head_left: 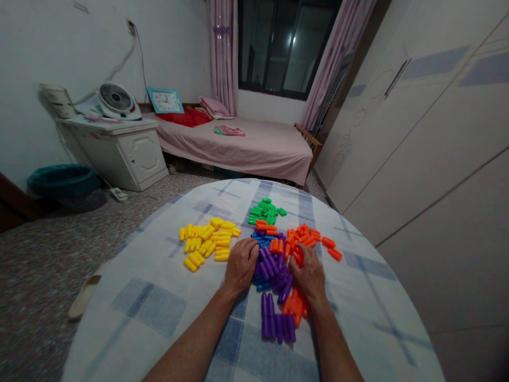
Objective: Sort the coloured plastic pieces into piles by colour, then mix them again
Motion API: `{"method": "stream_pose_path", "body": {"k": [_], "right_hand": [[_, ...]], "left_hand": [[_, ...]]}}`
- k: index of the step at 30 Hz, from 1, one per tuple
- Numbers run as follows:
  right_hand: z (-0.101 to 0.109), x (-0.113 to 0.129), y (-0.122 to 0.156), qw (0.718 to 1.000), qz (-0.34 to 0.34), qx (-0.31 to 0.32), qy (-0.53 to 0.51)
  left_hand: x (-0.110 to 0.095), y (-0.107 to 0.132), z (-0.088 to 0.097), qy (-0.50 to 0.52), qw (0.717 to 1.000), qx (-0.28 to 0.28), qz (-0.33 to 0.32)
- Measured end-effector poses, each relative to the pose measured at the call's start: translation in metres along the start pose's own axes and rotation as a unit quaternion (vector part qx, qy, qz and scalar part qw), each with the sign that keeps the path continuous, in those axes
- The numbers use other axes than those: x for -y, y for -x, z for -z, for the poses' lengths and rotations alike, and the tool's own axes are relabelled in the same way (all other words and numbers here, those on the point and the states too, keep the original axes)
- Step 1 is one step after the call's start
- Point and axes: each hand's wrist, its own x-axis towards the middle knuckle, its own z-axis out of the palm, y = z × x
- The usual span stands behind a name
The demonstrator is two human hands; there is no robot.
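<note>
Plastic pieces shaped like joined rounded pegs lie in colour groups on the table. My left hand [241, 263] rests at the left edge of the mixed middle pile, its fingers curled by the blue pieces [264, 240] and purple pieces [269, 262]; whatever is in its fingers is hidden. On the pile's right side, my right hand [309, 273] has its thumb and fingers bent around an orange piece [298, 255]. More orange pieces [304, 234] spread beyond it. Nearer to me are a purple cluster [277, 322] and an orange cluster [295, 306].
Yellow pieces [207, 239] lie left of my hands, and green pieces [265, 211] sit at the far side. A checked cloth covers the round table [159, 318]. Behind it stand a bed [254, 146], a white cabinet [141, 156] with a fan [117, 99], and a wardrobe [429, 159].
</note>
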Motion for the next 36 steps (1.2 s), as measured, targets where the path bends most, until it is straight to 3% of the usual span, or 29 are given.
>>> {"method": "stream_pose_path", "body": {"k": [8,13,19,31,36], "right_hand": [[0.010,0.002,0.001,0.994,-0.100,0.010,0.036],[0.019,-0.001,0.001,0.975,-0.152,0.015,0.162],[0.020,-0.003,0.005,0.969,-0.137,0.023,0.203],[0.028,-0.008,0.011,0.951,-0.203,0.007,0.234],[0.028,-0.015,0.011,0.961,-0.181,0.016,0.209]], "left_hand": [[0.001,0.000,-0.001,0.006,1.000,-0.002,-0.006],[0.001,0.000,-0.001,0.009,1.000,-0.003,-0.003],[0.001,0.000,0.000,0.012,1.000,-0.001,-0.002],[-0.001,0.000,-0.001,0.012,1.000,-0.002,0.001],[-0.004,-0.001,-0.002,0.005,1.000,-0.001,-0.002]]}}
